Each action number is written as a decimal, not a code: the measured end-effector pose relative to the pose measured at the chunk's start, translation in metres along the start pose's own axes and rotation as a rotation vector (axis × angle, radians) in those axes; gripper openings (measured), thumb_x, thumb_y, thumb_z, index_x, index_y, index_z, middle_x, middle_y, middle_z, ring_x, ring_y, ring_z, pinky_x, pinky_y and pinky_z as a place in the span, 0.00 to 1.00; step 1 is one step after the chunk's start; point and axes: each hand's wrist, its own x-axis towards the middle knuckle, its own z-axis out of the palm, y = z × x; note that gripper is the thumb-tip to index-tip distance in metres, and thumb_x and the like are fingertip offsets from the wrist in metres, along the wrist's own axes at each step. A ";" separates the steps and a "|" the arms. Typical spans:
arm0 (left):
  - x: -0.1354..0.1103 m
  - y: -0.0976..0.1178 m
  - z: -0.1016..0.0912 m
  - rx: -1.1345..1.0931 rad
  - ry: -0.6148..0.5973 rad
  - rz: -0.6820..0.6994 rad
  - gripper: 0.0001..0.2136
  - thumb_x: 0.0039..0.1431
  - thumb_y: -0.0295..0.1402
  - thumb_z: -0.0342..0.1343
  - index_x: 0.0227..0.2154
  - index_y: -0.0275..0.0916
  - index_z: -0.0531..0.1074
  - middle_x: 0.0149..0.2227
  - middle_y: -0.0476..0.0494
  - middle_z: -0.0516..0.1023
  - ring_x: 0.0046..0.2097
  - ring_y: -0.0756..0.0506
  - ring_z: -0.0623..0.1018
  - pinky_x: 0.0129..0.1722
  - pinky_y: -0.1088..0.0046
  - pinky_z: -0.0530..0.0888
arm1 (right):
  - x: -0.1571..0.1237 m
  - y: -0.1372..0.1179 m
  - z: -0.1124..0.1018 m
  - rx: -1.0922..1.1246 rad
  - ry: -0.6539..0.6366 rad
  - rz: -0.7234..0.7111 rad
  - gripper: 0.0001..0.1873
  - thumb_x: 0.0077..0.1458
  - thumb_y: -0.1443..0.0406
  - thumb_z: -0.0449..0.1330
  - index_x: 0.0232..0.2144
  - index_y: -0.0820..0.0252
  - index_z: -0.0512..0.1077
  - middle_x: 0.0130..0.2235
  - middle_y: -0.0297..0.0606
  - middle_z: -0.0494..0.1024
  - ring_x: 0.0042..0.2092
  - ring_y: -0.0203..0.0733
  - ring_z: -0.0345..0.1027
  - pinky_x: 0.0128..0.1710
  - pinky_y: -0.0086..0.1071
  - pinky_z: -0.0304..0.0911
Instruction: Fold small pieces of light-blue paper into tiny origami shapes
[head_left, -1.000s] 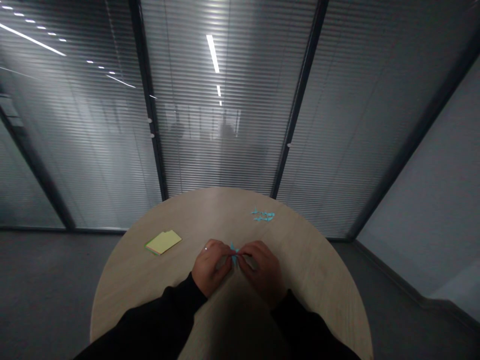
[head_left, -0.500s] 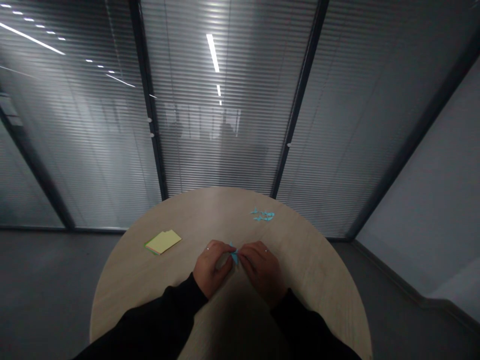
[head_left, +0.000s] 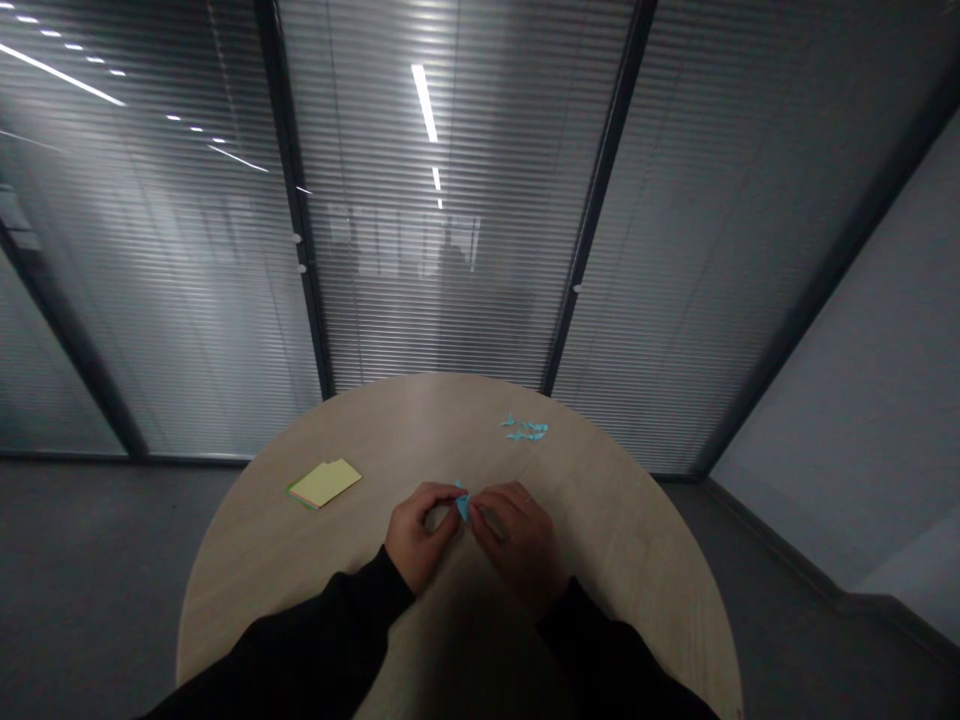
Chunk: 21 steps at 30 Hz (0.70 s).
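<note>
A small folded piece of blue paper (head_left: 463, 507) is pinched between the fingertips of both hands, above the middle of the table. My left hand (head_left: 420, 535) holds its left side, and my right hand (head_left: 519, 545) holds its right side. Much of the paper is hidden by my fingers. Beyond my hands, several small blue folded paper shapes (head_left: 525, 429) lie together on the tabletop. To the left lies a yellow pad of sticky notes (head_left: 324, 483), out of reach of my fingers' present spot.
I sit at a round light-wood table (head_left: 420, 425) whose far edge curves close to a glass partition (head_left: 435, 300) with slatted blinds. My black sleeves (head_left: 330, 625) cross the near part of the table. A grey floor surrounds the table.
My fingers have shifted slightly on the blue paper, and more of it now shows between my hands. The view has moved a little. The sticky notes and blue shapes lie where they were.
</note>
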 end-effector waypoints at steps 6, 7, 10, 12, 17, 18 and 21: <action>-0.001 0.000 0.002 -0.082 -0.026 -0.061 0.07 0.58 0.31 0.57 0.38 0.39 0.78 0.38 0.41 0.81 0.41 0.44 0.80 0.45 0.68 0.75 | 0.000 0.001 0.003 0.125 0.033 0.140 0.04 0.58 0.68 0.58 0.31 0.56 0.72 0.31 0.36 0.76 0.33 0.40 0.70 0.34 0.33 0.66; -0.001 0.000 0.002 -0.094 -0.031 -0.073 0.07 0.58 0.31 0.58 0.38 0.39 0.78 0.38 0.41 0.81 0.41 0.44 0.80 0.45 0.68 0.75 | 0.000 0.001 0.004 0.134 0.034 0.154 0.04 0.58 0.68 0.58 0.30 0.56 0.72 0.30 0.36 0.75 0.33 0.40 0.70 0.33 0.32 0.66; -0.001 0.000 0.003 -0.129 -0.047 -0.107 0.08 0.57 0.32 0.58 0.39 0.39 0.78 0.38 0.41 0.81 0.41 0.44 0.80 0.45 0.67 0.75 | -0.001 0.003 0.004 0.133 0.027 0.153 0.04 0.57 0.68 0.58 0.30 0.56 0.71 0.30 0.36 0.75 0.33 0.40 0.69 0.33 0.32 0.66; -0.001 0.000 0.003 -0.157 -0.057 -0.141 0.08 0.57 0.32 0.59 0.38 0.38 0.78 0.38 0.41 0.82 0.41 0.43 0.80 0.45 0.68 0.75 | -0.001 0.004 0.004 0.121 0.019 0.137 0.04 0.58 0.68 0.58 0.30 0.56 0.71 0.31 0.36 0.75 0.34 0.40 0.69 0.34 0.32 0.66; 0.000 0.003 0.004 -0.249 -0.082 -0.221 0.09 0.55 0.35 0.61 0.37 0.37 0.78 0.37 0.40 0.82 0.39 0.44 0.80 0.42 0.69 0.75 | 0.000 0.004 0.003 0.047 -0.021 0.094 0.05 0.60 0.68 0.56 0.30 0.57 0.69 0.31 0.37 0.74 0.35 0.41 0.68 0.35 0.33 0.65; 0.001 0.004 0.004 -0.257 -0.086 -0.225 0.09 0.54 0.35 0.62 0.37 0.37 0.78 0.36 0.40 0.82 0.39 0.44 0.80 0.42 0.69 0.75 | 0.001 0.004 0.003 0.034 -0.028 0.084 0.06 0.60 0.68 0.55 0.31 0.57 0.69 0.31 0.37 0.74 0.35 0.42 0.68 0.35 0.33 0.65; 0.001 0.004 0.004 -0.290 -0.090 -0.238 0.10 0.53 0.36 0.64 0.35 0.37 0.78 0.35 0.41 0.82 0.39 0.44 0.80 0.41 0.69 0.75 | 0.001 0.004 0.002 0.025 -0.030 0.061 0.06 0.61 0.67 0.55 0.31 0.57 0.69 0.32 0.37 0.74 0.36 0.42 0.68 0.35 0.33 0.65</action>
